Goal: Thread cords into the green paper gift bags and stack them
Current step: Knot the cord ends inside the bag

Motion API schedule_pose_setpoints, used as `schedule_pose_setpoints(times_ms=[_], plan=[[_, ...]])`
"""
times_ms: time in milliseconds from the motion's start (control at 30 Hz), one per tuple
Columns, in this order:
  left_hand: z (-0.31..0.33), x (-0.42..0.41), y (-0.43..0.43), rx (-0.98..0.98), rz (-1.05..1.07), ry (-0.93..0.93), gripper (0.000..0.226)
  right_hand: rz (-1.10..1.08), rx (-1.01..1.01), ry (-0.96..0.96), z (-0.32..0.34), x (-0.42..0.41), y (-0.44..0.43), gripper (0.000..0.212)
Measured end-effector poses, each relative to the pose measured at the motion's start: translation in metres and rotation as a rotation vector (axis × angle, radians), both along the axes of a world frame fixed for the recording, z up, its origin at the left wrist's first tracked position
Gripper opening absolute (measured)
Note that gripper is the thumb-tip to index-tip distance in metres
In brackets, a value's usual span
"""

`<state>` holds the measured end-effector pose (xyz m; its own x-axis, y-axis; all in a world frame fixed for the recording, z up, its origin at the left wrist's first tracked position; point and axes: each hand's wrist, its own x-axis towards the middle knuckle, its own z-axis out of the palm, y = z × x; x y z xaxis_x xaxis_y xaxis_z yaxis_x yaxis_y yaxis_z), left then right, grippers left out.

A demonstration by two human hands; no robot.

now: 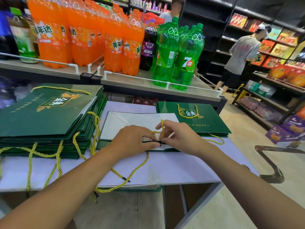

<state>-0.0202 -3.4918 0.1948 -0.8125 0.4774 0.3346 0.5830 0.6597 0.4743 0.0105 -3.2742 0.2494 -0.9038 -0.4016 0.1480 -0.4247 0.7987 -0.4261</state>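
2 hands meet at the near rim of the flat green bag (132, 119), centre: left hand (132, 141) pinches the rim, right hand (178, 138) pinches the yellow cord (162, 128), which looks limp and light, best gripped near its tip; the paper probably creases easily

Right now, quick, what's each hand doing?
Left hand: pinching the near edge of the green bag.
Right hand: pinching the yellow cord.
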Motion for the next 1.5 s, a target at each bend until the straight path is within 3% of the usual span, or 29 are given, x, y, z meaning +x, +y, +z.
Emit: schedule_pose_setpoints(times_ms=[267, 367, 433, 500, 600, 733, 900, 1033, 1100, 1333, 1500], plan=[[-0.003, -0.002, -0.001, 0.137, -0.014, -0.069, 0.023, -0.078, -0.006, -0.06, 0.008, 0.007, 0.008, 0.026], [-0.002, -0.004, -0.001, 0.206, 0.013, -0.124, 0.021, -0.28, -0.032, 0.189, 0.004, 0.019, 0.012, 0.032], [-0.002, -0.004, 0.0, 0.23, 0.011, -0.135, 0.022, -0.396, -0.119, 0.396, 0.001, 0.032, 0.009, 0.021], [-0.002, -0.003, 0.001, 0.261, 0.022, -0.126, 0.023, -0.428, -0.156, 0.474, -0.005, 0.045, 0.002, 0.012], [-0.002, -0.003, 0.001, 0.317, 0.041, -0.092, 0.017, -0.483, -0.067, 0.271, -0.018, 0.058, -0.017, 0.019], [-0.002, -0.002, 0.001, 0.303, 0.039, -0.036, 0.022, -0.482, -0.303, 0.007, -0.027, 0.057, -0.036, 0.022], [0.001, 0.006, 0.002, 0.23, 0.018, 0.095, 0.042, -0.565, -0.485, -0.04, -0.031, 0.046, -0.048, 0.026], [-0.001, 0.008, 0.003, 0.082, 0.044, 0.311, 0.029, -0.593, -0.558, -0.063, -0.03, 0.042, -0.047, 0.029], [-0.002, 0.008, 0.004, 0.09, 0.065, 0.319, 0.023, -0.581, -0.555, -0.059, -0.029, 0.043, -0.047, 0.031], [-0.005, 0.008, 0.008, 0.137, 0.075, 0.341, 0.033, -0.565, -0.411, 0.053, -0.027, 0.05, -0.049, 0.03], [-0.007, 0.007, 0.008, 0.128, 0.064, 0.394, 0.027, -0.615, -0.5, -0.077, -0.019, 0.049, -0.047, 0.029]])
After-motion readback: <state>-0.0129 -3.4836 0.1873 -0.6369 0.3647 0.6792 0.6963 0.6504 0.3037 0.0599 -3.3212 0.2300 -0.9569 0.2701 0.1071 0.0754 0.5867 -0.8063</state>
